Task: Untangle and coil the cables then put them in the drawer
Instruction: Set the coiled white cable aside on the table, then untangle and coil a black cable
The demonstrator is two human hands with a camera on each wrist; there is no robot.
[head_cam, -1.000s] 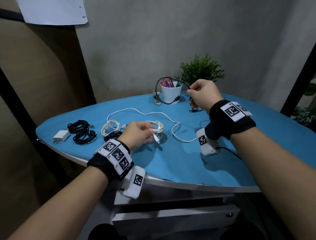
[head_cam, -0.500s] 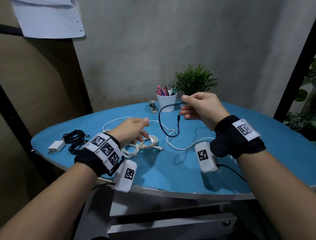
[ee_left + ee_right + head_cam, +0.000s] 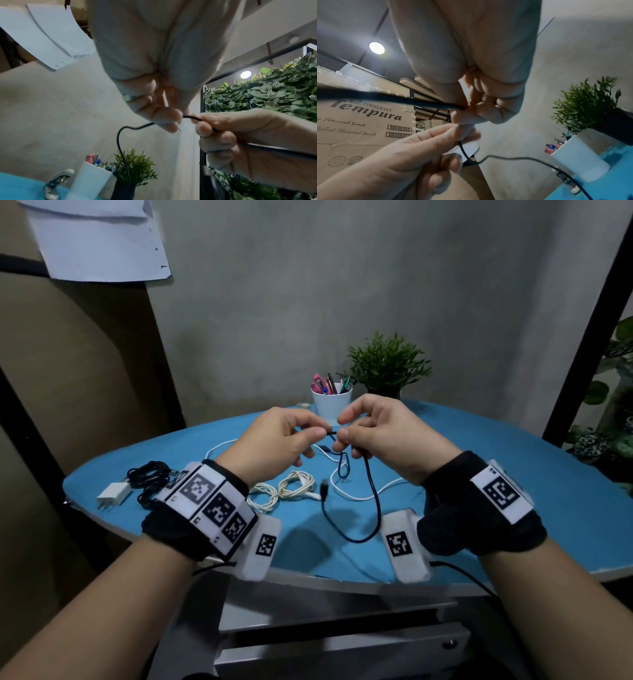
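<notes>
I hold a thin black cable (image 3: pixel 376 501) up over the blue table (image 3: pixel 513 474) with both hands. My left hand (image 3: pixel 317 434) pinches it between thumb and forefinger. Right beside it my right hand (image 3: pixel 344 437) grips the same cable in curled fingers. A long loop hangs down from the hands, and its plug end (image 3: pixel 324 487) dangles near the table. In the left wrist view the black cable (image 3: pixel 120 135) runs out of my left hand (image 3: pixel 169 120). In the right wrist view the black cable (image 3: pixel 385 97) enters my right hand (image 3: pixel 467 113). A coiled white cable (image 3: pixel 291 489) lies under my left wrist.
A loose white cable (image 3: pixel 359 496) snakes across the table middle. Coiled black cables (image 3: pixel 147 477) and a white charger (image 3: pixel 114 494) lie at the left edge. A white pen cup (image 3: pixel 331 404) and a potted plant (image 3: pixel 388 364) stand at the back. A drawer front (image 3: pixel 342 652) sits below the table.
My left hand lifted away from the white coil and took hold of the black cable. My right hand came leftward to meet it, and the cable's loop now hangs lower.
</notes>
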